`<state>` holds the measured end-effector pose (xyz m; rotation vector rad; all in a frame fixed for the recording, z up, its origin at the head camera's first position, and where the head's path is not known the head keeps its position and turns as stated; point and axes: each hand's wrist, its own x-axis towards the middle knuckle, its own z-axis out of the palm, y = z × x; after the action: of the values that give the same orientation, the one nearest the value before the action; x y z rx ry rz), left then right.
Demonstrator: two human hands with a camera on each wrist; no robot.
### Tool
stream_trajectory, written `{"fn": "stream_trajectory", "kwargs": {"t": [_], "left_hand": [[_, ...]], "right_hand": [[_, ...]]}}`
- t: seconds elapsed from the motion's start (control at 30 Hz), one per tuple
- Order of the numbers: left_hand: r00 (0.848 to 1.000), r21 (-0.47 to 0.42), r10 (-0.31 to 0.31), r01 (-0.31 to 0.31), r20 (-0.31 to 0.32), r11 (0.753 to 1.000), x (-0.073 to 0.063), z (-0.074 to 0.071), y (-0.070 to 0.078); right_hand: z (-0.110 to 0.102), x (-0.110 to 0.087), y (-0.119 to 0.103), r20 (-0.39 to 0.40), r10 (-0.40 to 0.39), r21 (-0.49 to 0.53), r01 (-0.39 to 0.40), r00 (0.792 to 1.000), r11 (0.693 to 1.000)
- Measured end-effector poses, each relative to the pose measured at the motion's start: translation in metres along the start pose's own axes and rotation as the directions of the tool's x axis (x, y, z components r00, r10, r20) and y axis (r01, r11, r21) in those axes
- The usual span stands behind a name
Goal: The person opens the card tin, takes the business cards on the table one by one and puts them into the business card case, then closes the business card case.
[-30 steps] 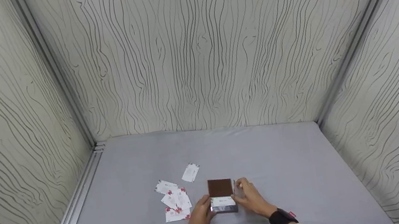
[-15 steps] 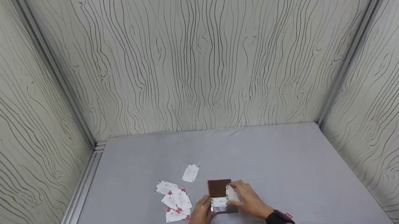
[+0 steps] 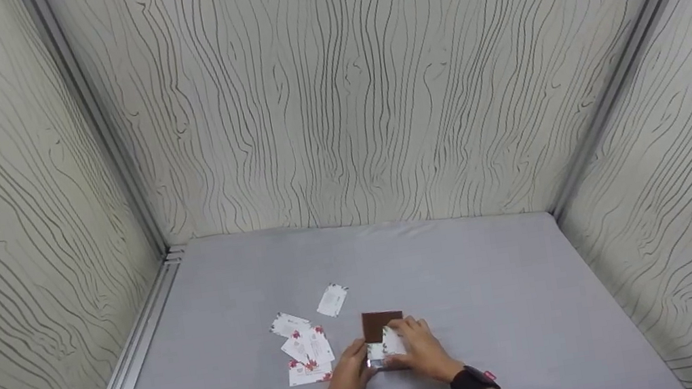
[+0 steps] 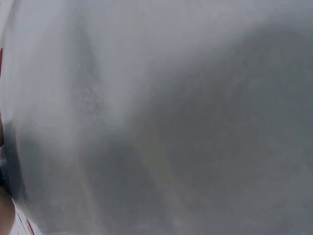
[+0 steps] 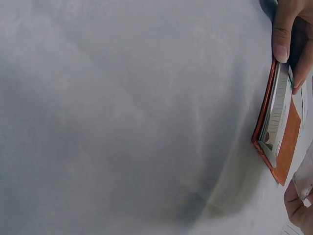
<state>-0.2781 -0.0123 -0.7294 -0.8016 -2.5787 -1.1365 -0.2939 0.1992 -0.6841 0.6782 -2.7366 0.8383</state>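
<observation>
A small card case (image 3: 376,322) with a brown lid and a shiny metal body lies open on the grey cloth. My left hand (image 3: 349,374) grips its left end, with the thumb (image 5: 280,52) along the near edge in the right wrist view. White cards (image 3: 375,351) show inside the body. Between thumb and fingers, my right hand (image 3: 426,351) pinches one white card (image 3: 393,341) with a leaf-patterned corner, over the right half of the case. In the left wrist view only a sliver of my left hand (image 4: 6,215) shows.
Left of the case, several white cards with red flowers (image 3: 307,350) overlap on the cloth (image 3: 467,272). Another card (image 3: 332,300) lies alone farther back. Patterned walls (image 3: 330,87) enclose the table, and a metal rail (image 3: 131,364) runs along the left edge.
My right hand has turned the pinched card flat from edge-on and moved it left over the case, covering the right half. The left hand keeps its grip on the case.
</observation>
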Motion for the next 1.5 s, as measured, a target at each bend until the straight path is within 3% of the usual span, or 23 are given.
{"fn": "stream_trajectory", "kwargs": {"t": [0.3, 0.53, 0.77, 0.87, 1.0, 1.1, 1.23, 1.33, 1.5], "left_hand": [[1.0, 0.011, -0.017, 0.017, 0.018, 1.0, 0.001, 0.0, 0.0], [1.0, 0.024, -0.017, 0.016, 0.019, 1.0, 0.001, 0.002, -0.002], [1.0, -0.003, -0.003, 0.003, 0.007, 1.0, -0.001, -0.004, 0.003], [0.999, -0.011, 0.039, -0.039, -0.028, 0.999, -0.001, -0.004, 0.002], [0.99, 0.015, 0.11, -0.109, -0.083, 0.994, -0.002, -0.002, -0.002], [0.991, 0.027, 0.105, -0.103, -0.083, 0.994, -0.002, 0.002, -0.006], [0.998, 0.016, 0.046, -0.045, -0.039, 0.999, -0.001, 0.004, -0.007], [0.999, 0.022, 0.028, -0.027, -0.023, 0.999, -0.001, 0.004, -0.007], [0.997, 0.043, 0.067, -0.065, -0.048, 0.997, 0.001, 0.004, -0.006]], "right_hand": [[0.002, 0.002, -0.003, 0.042, 0.032, 0.025, -0.033, 0.999, 0.999], [0.006, 0.002, -0.002, 0.003, 0.026, 0.012, -0.026, 1.0, 1.0], [0.007, 0.001, 0.0, -0.103, -0.064, -0.01, 0.063, 0.993, 0.998], [0.007, 0.003, 0.0, -0.122, -0.053, 0.011, 0.055, 0.991, 0.998], [0.009, 0.006, -0.001, -0.17, -0.099, 0.056, 0.109, 0.98, 0.992], [0.011, 0.009, -0.003, -0.214, -0.162, 0.073, 0.181, 0.963, 0.981], [0.014, 0.013, -0.006, -0.237, -0.196, 0.083, 0.221, 0.951, 0.972], [0.016, 0.014, -0.007, -0.216, -0.186, 0.091, 0.21, 0.958, 0.973], [0.015, 0.014, -0.007, -0.166, -0.146, 0.108, 0.165, 0.975, 0.98]]}}
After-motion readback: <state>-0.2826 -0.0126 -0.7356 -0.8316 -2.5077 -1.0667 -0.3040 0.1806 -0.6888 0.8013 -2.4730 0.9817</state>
